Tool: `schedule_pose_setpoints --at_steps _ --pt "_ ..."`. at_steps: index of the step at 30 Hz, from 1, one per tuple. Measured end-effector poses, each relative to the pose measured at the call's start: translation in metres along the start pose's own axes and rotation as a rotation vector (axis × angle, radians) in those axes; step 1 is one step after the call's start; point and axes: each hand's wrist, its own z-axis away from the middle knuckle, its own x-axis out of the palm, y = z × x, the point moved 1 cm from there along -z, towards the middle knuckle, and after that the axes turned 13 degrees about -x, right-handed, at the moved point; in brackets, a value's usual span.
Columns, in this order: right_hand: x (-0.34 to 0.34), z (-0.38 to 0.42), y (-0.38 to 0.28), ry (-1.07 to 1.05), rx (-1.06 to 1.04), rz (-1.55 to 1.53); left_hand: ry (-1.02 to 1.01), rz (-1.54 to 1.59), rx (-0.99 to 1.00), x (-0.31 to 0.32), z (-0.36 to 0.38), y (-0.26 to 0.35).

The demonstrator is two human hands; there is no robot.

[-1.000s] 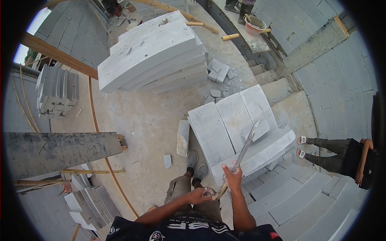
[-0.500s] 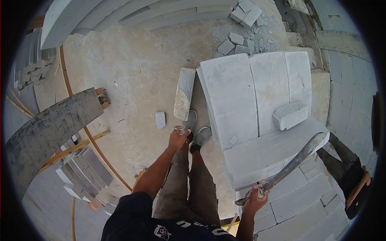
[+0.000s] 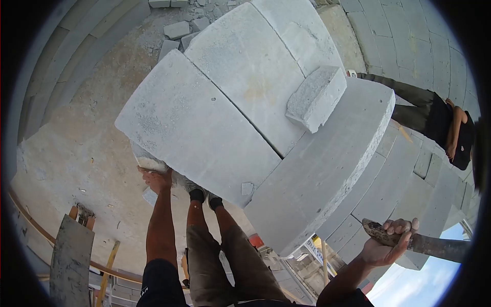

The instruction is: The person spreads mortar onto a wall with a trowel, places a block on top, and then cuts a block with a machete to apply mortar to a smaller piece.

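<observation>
My left hand [image 3: 157, 179] is at the near end of a narrow pale concrete block [image 3: 147, 157], its fingers curled against it. Most of that block is hidden behind the large slabs beside it. My right hand [image 3: 384, 249] is wrapped around a long, worn grey machete-like tool [image 3: 439, 248]. The tool's dark, rounded end [image 3: 377, 233] sticks out on the near side of the fist, and its long part points right. Between my hands stands a stack of large pale blocks [image 3: 230, 102]. On top lies a broken block piece [image 3: 318, 100].
Broken chunks [image 3: 177, 30] and rubble lie on the floor beyond the stack. A smaller piece [image 3: 150, 196] is by my left hand. Another person [image 3: 434, 115] stands at right, near the block wall [image 3: 404, 36]. A grey plank [image 3: 71, 261] is at lower left.
My left hand has reached out to the narrow block's end and taken hold. My right hand has swung outward to the right with the tool. The view has turned and come closer to the stack.
</observation>
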Motion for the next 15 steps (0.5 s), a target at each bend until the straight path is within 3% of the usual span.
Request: schedule_pose_setpoints --at_steps 2,5,6,7,8,10,15 --pt "-0.009 -0.021 -0.013 0.039 -0.078 -0.169 0.008 -0.049 0.027 0.0 -0.006 0.001" --pt "-0.007 -0.01 0.008 -0.044 -0.031 -0.422 -0.145 0.042 0.148 -0.019 -0.006 -0.008" --pt "0.014 0.015 0.032 0.051 0.066 -0.248 -0.136 0.04 0.152 -0.027 -0.004 -0.013" --pt "0.023 0.048 0.071 -0.006 0.079 -0.197 -0.194 0.081 0.158 -0.034 -0.002 -0.016" --pt "0.026 0.05 0.075 0.119 0.151 -0.189 -0.249 0.125 0.164 -0.043 -0.002 -0.019" --pt "0.027 0.032 0.054 0.183 0.199 -0.382 -0.228 0.182 0.149 -0.065 0.007 -0.018" --pt "-0.009 0.025 0.059 0.107 0.25 -0.472 -0.221 0.218 0.108 -0.061 0.011 -0.007"
